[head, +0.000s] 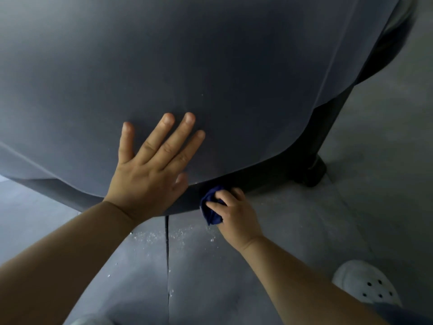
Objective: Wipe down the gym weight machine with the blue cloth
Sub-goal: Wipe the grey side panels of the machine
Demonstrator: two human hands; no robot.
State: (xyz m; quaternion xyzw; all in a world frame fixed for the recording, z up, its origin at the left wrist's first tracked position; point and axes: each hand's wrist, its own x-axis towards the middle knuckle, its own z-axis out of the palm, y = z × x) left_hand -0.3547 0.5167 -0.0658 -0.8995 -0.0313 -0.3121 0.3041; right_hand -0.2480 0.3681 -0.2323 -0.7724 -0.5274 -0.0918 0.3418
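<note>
A large smooth grey-blue panel of the weight machine point(210, 78) fills the upper view, very close to the camera. My left hand point(150, 170) lies flat on it with fingers spread, near its lower edge. Just below that edge, my right hand point(234, 212) grips a bunched dark blue cloth point(210, 207) and holds it against the underside rim of the panel. Most of the cloth is hidden inside the fingers.
A black support post with a round foot point(311, 170) stands on the grey floor at the right. Floor mats meet at a dark seam point(167, 254), with pale specks scattered near it. A white perforated clog point(365, 285) is at the lower right.
</note>
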